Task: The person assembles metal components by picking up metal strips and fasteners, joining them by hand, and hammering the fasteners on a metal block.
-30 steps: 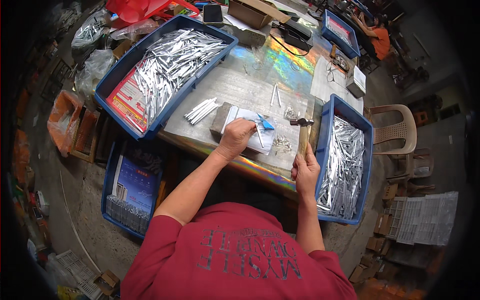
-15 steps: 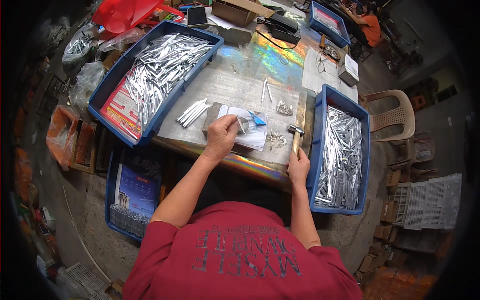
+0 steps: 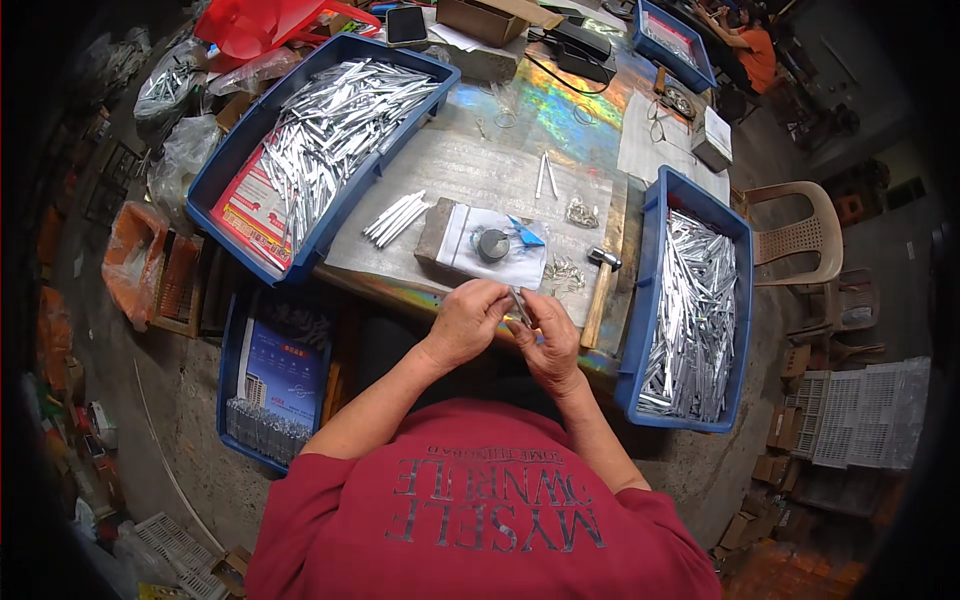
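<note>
My left hand (image 3: pixel 466 322) and my right hand (image 3: pixel 552 342) meet just off the table's front edge. Their fingertips pinch a small silver metal rod (image 3: pixel 518 303), partly hidden by the fingers. Beyond them sits a block (image 3: pixel 433 236) topped with white paper (image 3: pixel 517 262), a round dark grey metal piece (image 3: pixel 491 245) and a blue scrap (image 3: pixel 528 236). A hammer (image 3: pixel 598 300) lies untouched on the table, right of the block. Small metal pieces (image 3: pixel 566 275) are heaped between block and hammer. Left of the block lies a bundle of silver rods (image 3: pixel 396 218).
Blue trays full of silver strips flank the table at left (image 3: pixel 318 258) and right (image 3: pixel 745 300). Two loose rods (image 3: pixel 546 177) and a small bag of parts (image 3: pixel 581 211) lie farther back. A plastic chair (image 3: pixel 800 240) stands at right; a person in orange (image 3: pixel 757 55) sits far off.
My right hand has let go of the hammer, which now rests on the table. My left hand has drawn back from the block, and both hands have come together on the rod.
</note>
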A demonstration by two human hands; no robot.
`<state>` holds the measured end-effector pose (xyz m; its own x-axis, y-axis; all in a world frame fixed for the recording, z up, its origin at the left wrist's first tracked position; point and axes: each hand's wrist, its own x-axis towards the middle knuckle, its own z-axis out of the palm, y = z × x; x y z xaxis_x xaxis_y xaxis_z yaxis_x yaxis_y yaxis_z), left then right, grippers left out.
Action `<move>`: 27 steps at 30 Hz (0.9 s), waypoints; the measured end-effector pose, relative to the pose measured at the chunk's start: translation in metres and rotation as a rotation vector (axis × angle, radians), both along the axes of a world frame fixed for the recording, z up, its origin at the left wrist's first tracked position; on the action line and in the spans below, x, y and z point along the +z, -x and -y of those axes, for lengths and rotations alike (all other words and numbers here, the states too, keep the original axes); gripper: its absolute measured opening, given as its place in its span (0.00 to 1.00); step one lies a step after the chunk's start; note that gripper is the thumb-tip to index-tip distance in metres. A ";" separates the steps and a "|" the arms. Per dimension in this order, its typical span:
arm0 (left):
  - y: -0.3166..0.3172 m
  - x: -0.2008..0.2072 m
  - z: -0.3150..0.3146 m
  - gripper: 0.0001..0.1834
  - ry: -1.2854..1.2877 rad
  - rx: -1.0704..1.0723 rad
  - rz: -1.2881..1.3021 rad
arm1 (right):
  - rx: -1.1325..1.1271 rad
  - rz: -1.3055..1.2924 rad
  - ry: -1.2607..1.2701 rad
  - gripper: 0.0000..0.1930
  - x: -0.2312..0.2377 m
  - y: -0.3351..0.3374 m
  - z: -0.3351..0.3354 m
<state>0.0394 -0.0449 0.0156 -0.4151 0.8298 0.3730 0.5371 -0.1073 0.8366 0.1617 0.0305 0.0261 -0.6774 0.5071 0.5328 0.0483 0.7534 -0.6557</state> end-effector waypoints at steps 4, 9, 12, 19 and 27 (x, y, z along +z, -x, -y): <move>-0.004 -0.001 0.004 0.04 -0.025 -0.022 -0.062 | 0.006 -0.061 -0.052 0.11 -0.005 0.002 0.001; -0.006 -0.005 0.005 0.05 -0.041 -0.028 -0.090 | -0.024 -0.105 -0.038 0.07 -0.004 0.003 0.005; -0.006 -0.007 0.004 0.04 -0.076 -0.023 -0.120 | -0.092 -0.097 0.049 0.05 -0.007 0.001 0.006; -0.005 -0.007 0.004 0.05 -0.117 -0.041 -0.147 | -0.156 -0.167 0.513 0.11 -0.006 0.003 0.009; -0.003 -0.005 0.006 0.05 -0.165 -0.035 -0.190 | -0.113 -0.248 0.769 0.12 0.000 0.007 0.009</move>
<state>0.0429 -0.0514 0.0103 -0.2964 0.7642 0.5728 0.6766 -0.2553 0.6907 0.1547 0.0220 0.0261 -0.5085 0.8503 0.1353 -0.1177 0.0870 -0.9892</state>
